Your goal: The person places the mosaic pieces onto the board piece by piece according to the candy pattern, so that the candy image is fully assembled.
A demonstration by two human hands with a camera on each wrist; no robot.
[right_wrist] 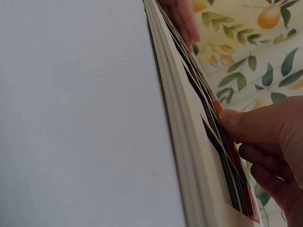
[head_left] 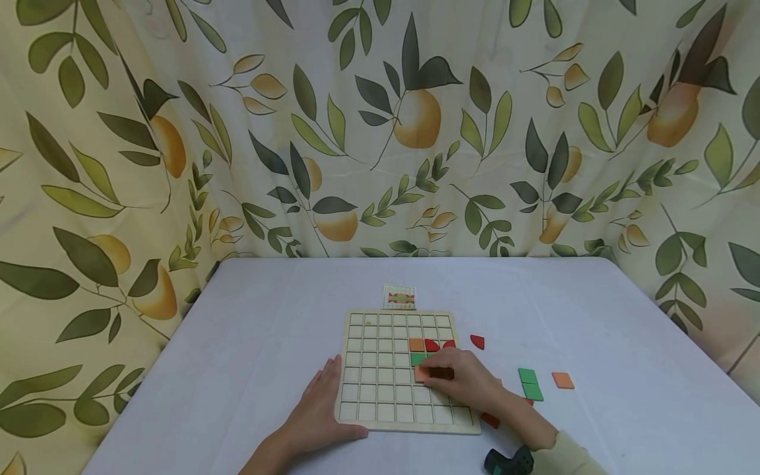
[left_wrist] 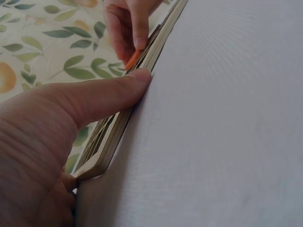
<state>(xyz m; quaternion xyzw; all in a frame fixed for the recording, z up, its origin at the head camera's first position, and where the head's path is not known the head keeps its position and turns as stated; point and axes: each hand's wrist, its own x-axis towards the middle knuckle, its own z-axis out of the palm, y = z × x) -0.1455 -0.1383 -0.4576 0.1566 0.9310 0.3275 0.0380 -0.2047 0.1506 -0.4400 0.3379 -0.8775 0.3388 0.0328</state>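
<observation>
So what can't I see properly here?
Head view: small white printed card, details too small.
Head view: some cells of the square, pale wooden grid board, hidden by the right hand.
Head view: rounded black object, cut off by the bottom edge.
Right wrist view: left hand, cut off by top edge.

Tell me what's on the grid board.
An orange tile, red tiles and at least one green tile show; the right hand, pinching another orange tile, hides whatever lies beneath.
</observation>
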